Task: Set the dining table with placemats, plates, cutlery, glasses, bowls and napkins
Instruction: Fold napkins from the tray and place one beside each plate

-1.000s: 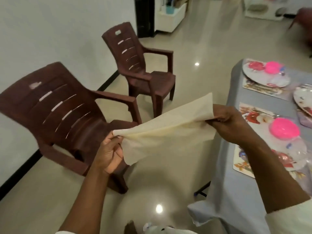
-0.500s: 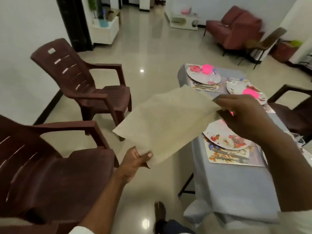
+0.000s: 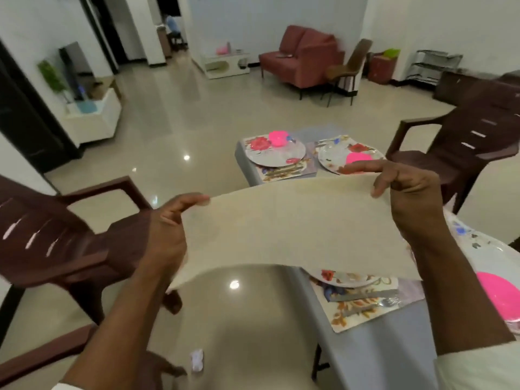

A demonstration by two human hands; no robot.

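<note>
A cream cloth napkin (image 3: pixel 287 229) is stretched flat in the air between my hands, above the table's left edge. My left hand (image 3: pixel 168 232) pinches its left side, and my right hand (image 3: pixel 405 198) grips its far right corner. The grey table (image 3: pixel 388 358) carries floral placemats; the nearest placemat (image 3: pixel 363 311) holds a plate and cutlery (image 3: pixel 377 301), mostly hidden under the napkin. Two far floral plates (image 3: pixel 277 154) each hold a pink bowl (image 3: pixel 278 137). Another pink bowl (image 3: pixel 501 296) lies at the right edge.
Dark brown plastic chairs stand to the left (image 3: pixel 64 237) and to the far right (image 3: pixel 461 142) of the table. A crumpled white scrap (image 3: pixel 197 360) lies on the glossy floor. A red sofa (image 3: pixel 304 56) and a white TV unit (image 3: pixel 92 119) stand far behind.
The view swung right, from the chairs to the table. My hands turned the napkin from a slanted hang to a flat, wide spread over the table's edge.
</note>
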